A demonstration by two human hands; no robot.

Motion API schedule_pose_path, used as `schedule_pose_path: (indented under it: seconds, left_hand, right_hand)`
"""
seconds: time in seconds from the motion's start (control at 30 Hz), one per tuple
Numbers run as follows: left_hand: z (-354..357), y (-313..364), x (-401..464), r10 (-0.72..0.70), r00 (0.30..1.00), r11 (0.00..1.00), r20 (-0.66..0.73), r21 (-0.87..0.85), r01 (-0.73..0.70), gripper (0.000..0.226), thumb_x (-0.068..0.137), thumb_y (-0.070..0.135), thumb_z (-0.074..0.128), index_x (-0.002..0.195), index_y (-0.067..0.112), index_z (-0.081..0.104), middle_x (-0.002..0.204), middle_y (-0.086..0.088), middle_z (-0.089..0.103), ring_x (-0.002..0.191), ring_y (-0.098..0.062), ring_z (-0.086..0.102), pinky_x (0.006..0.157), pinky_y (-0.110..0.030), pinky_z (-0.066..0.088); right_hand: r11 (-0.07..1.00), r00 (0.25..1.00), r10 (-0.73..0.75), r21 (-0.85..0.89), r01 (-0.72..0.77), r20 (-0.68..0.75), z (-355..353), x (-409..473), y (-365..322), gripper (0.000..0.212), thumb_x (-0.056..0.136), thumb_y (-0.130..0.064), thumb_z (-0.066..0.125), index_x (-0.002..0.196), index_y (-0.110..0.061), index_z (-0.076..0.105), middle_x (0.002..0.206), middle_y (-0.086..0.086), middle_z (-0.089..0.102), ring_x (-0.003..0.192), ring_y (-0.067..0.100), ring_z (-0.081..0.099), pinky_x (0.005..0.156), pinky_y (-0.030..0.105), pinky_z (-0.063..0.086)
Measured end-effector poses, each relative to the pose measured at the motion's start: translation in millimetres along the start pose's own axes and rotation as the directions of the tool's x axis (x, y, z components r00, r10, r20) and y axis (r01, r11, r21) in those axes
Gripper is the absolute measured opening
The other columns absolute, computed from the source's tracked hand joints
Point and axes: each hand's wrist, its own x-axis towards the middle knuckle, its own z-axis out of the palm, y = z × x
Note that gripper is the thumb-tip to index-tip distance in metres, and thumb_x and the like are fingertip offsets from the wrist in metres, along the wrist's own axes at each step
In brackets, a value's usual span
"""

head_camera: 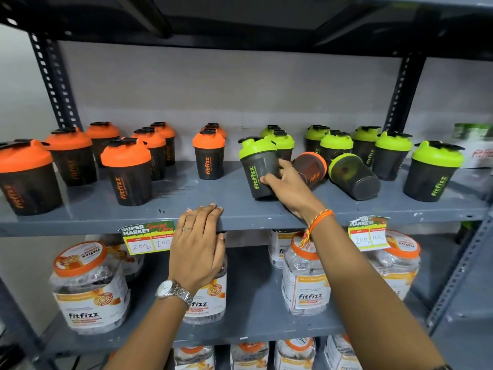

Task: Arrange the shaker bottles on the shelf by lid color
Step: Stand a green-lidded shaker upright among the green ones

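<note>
1. Your right hand (286, 186) was closed around the lower body of a green-lidded shaker (258, 166), fingers wrapped on its right side, thumb at the front. The bottle leaned with its lid tipped left, base near the shelf (186, 190) surface; whether the base touched, you could not tell.
2. Your left hand (198, 245) lay flat over the shelf's front lip, fingers together, holding nothing.
3. Just right of your right hand, touching or nearly so, lay a toppled orange-lidded shaker (310, 166). Its long axis ran front to back, base toward you, lid toward the wall.
4. Beside that lay a toppled green-lidded bottle (353, 176), also base-forward.
5. Judgement: the orange stray sat on the green side; the orange group (125, 170) stood well to the left. Your right hand was nearer the stray, but occupied.
</note>
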Motion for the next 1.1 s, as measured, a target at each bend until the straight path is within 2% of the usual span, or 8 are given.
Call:
schedule_pose_path:
  seconds: [0.07,0.17,0.27,0.4,0.53,0.7,0.93,1.1]
  left_hand:
    - [-1.2,-0.1,-0.4,-0.001,1.000,1.000,0.004,-0.008,0.001,0.050,0.089,0.030,0.054,0.136,0.014,0.054,0.140,-0.007,0.059,0.128,-0.026,0.052,0.120,-0.042,0.025]
    - [-2.6,0.2,-1.2,-0.005,1.000,1.000,0.006,-0.027,0.006,0.050,0.090,0.031,0.051,0.136,0.013,0.054,0.139,-0.008,0.060,0.128,-0.027,0.053,0.120,-0.043,0.026]
    - [-3.2,1.6,-1.0,-0.007,1.000,0.999,0.004,-0.038,0.007,0.050,0.089,0.030,0.053,0.136,0.013,0.054,0.138,-0.007,0.060,0.127,-0.026,0.053,0.119,-0.043,0.026]
    - [-3.4,3.6,-1.1,-0.007,1.000,0.999,-0.006,-0.048,0.006,0.049,0.088,0.030,0.054,0.135,0.013,0.054,0.137,-0.008,0.060,0.126,-0.026,0.052,0.119,-0.043,0.026]
    - [-5.7,4.1,-0.7,0.004,1.000,0.999,0.004,-0.053,-0.004,0.049,0.089,0.029,0.051,0.135,0.012,0.054,0.138,-0.008,0.059,0.127,-0.027,0.052,0.120,-0.043,0.026]
    - [-7.3,4.2,-1.1,-0.003,1.000,0.998,0.018,-0.064,0.005,0.049,0.089,0.030,0.051,0.135,0.013,0.054,0.139,-0.008,0.059,0.127,-0.026,0.051,0.120,-0.043,0.025]
    - [-7.0,4.2,-0.6,-0.011,0.999,0.998,0.032,-0.056,0.013,0.050,0.090,0.031,0.050,0.135,0.013,0.054,0.138,-0.008,0.060,0.127,-0.026,0.053,0.120,-0.045,0.028]
    - [-6.0,4.3,-0.5,-0.022,0.999,0.998,0.028,-0.060,0.024,0.050,0.089,0.031,0.051,0.136,0.013,0.054,0.137,-0.008,0.060,0.127,-0.027,0.053,0.119,-0.043,0.027]
  right_hand:
    - [0.999,0.999,-0.031,-0.021,0.031,0.028,-8.3,-2.2,4.8,0.031,0.094,-0.005,0.060,0.118,-0.016,0.043,0.099,-0.011,0.063,0.092,0.007,0.066,0.082,0.014,0.054]
    - [0.994,0.997,-0.069,-0.082,0.072,0.038,-21.6,-2.4,11.0,0.040,0.096,-0.001,0.058,0.124,-0.021,0.038,0.103,-0.015,0.060,0.086,-0.007,0.064,0.078,0.008,0.050]
    - [0.986,0.996,-0.068,-0.150,0.075,0.053,-32.8,-2.6,15.6,0.048,0.094,-0.004,0.061,0.132,-0.019,0.035,0.117,-0.006,0.063,0.103,0.003,0.066,0.090,0.018,0.054]
    - [0.959,0.994,-0.098,-0.261,0.108,0.050,-44.9,5.9,33.7,0.057,0.076,-0.034,0.064,0.127,-0.020,0.041,0.133,0.006,0.057,0.126,0.021,0.056,0.109,0.047,0.045]
    - [0.946,0.994,-0.092,-0.308,0.104,0.052,-42.4,-7.2,21.5,0.065,0.092,-0.005,0.052,0.150,-0.015,0.024,0.126,-0.001,0.057,0.125,0.021,0.056,0.110,0.043,0.044]
    - [0.931,0.993,-0.106,-0.346,0.118,0.055,-42.0,-9.5,19.6,0.062,0.095,0.007,0.044,0.152,-0.009,0.025,0.127,0.001,0.052,0.121,0.017,0.054,0.111,0.040,0.043]
    - [0.950,0.994,-0.110,-0.295,0.099,-0.020,-36.4,-8.6,19.8,0.063,0.090,0.005,0.050,0.149,-0.006,0.033,0.123,0.007,0.062,0.117,0.022,0.062,0.106,0.045,0.048]
    - [0.922,0.950,-0.167,-0.383,0.056,-0.264,-37.9,-13.3,15.8,0.056,0.083,-0.013,0.068,0.136,-0.007,0.052,0.100,0.001,0.067,0.093,0.020,0.066,0.093,0.038,0.055]
